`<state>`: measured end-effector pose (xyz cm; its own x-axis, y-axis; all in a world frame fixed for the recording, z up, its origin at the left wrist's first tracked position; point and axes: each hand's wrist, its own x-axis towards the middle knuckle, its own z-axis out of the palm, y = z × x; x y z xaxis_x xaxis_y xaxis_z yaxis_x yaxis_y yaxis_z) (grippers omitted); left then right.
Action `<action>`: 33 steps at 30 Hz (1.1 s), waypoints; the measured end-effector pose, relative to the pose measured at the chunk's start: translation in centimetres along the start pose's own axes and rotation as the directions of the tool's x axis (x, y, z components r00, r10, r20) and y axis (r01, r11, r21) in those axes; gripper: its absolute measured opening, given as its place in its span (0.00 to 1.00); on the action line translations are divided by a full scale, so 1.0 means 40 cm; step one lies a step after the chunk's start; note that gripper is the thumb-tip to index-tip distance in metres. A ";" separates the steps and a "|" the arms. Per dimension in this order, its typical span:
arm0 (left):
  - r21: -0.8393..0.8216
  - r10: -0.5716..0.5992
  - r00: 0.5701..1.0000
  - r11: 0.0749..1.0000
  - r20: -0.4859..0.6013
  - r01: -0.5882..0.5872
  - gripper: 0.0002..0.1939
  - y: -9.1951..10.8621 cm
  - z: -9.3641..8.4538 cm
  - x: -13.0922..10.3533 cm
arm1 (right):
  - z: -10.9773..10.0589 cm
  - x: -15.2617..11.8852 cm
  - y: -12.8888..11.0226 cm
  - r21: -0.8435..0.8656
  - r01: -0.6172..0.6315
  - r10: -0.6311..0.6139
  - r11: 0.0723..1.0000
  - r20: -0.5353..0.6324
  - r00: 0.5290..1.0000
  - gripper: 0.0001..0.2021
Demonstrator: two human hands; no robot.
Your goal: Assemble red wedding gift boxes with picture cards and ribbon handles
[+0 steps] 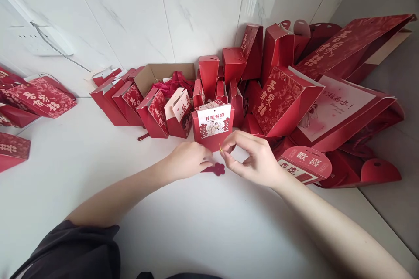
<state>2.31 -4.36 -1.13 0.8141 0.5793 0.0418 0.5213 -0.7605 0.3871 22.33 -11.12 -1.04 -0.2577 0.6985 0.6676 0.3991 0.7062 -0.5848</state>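
Observation:
My right hand (253,157) pinches a small gold split pin (220,148) between thumb and fingertips. To its left, my left hand (190,159) is closed on a dark red strip with a flower-shaped end (219,169), which sticks out past the thumb. Much of the strip is hidden by the hand. Just beyond both hands stands a red gift box (212,137) with a white front panel showing a printed couple and Chinese characters. The pin shows in front of the box's lower right part; whether they touch I cannot tell.
Several red boxes (153,113) stand behind, around a cardboard box (142,80) with bright red ribbon (176,82). Larger red gift bags (347,109) crowd the right side. More red boxes (42,96) lie at far left. A tiled wall (131,13) with a socket (42,41) bounds the white table (196,226).

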 end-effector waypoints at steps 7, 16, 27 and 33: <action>-0.426 -0.022 0.916 0.890 -0.400 -0.165 0.10 0.067 -0.053 -0.028 | 0.006 -0.006 -0.004 -0.163 0.082 -0.090 0.983 -0.038 0.995 0.04; -0.645 -0.054 0.940 0.741 -0.336 -0.188 0.12 0.069 -0.059 -0.040 | 0.007 -0.005 -0.027 -0.209 0.163 -0.189 0.964 -0.108 0.976 0.10; -0.493 0.040 0.882 0.817 -0.470 -0.300 0.13 0.076 -0.054 -0.038 | 0.007 0.001 -0.031 -0.188 0.126 -0.169 0.974 -0.234 0.958 0.14; -0.408 0.076 0.895 0.871 -0.439 -0.274 0.06 0.073 -0.073 -0.045 | 0.009 0.001 -0.036 -0.186 0.168 -0.203 0.968 -0.191 0.960 0.12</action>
<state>1.62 -6.77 2.63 0.6562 0.5897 0.4708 0.1264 -0.7011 0.7018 21.42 -12.06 -0.34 -0.1607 0.5055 0.8477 0.5067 0.7793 -0.3687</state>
